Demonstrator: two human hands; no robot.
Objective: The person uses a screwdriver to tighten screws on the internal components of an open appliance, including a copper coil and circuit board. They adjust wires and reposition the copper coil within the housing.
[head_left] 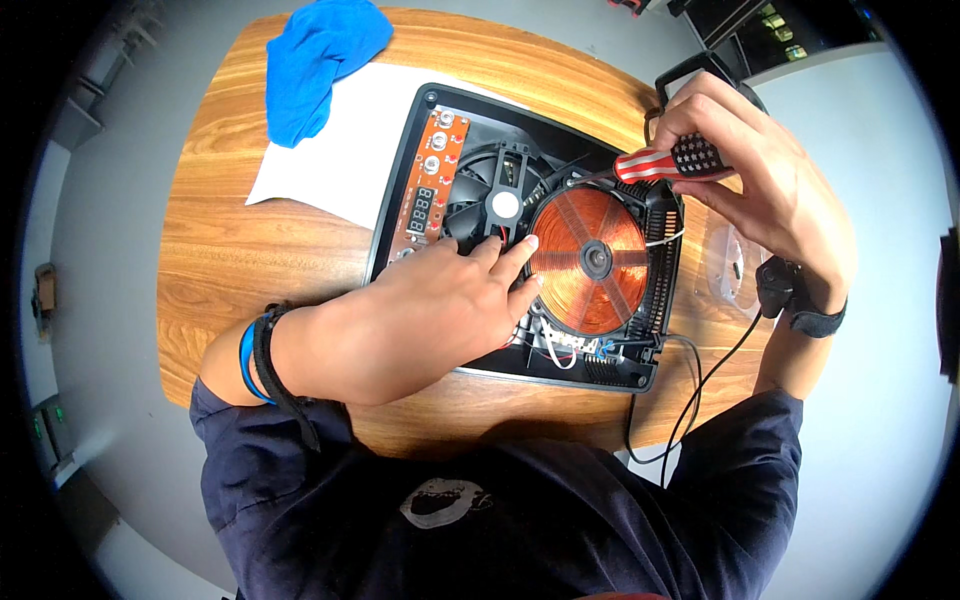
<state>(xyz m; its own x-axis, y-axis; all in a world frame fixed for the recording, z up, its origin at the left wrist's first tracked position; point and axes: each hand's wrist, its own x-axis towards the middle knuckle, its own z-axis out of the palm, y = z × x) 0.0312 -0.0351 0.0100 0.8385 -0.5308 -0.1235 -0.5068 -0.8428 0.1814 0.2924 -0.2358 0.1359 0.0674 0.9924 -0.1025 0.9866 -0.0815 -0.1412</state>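
Note:
An opened induction cooktop point(385, 240) lies on the wooden table, its inside facing up. My right hand point(760, 170) grips a screwdriver point(648, 166) by its red, white and dark star-patterned handle. The shaft points left, and its tip is at the upper edge of the round copper coil point(565, 235). Fingers spread, my left hand point(450, 300) rests over the housing with its fingertips at the coil's left edge. Partly under that hand are a black cooling fan point(470, 190) and an orange control board point(440, 165) with a small display. White and blue wires show below the coil.
A blue cloth point(320, 65) lies on the far left of the table, over a white sheet point(310, 180). To the right are a clear plastic tray point(728, 265) with small dark parts and a black plug point(775, 285). A black cable point(690, 400) loops at the front right edge.

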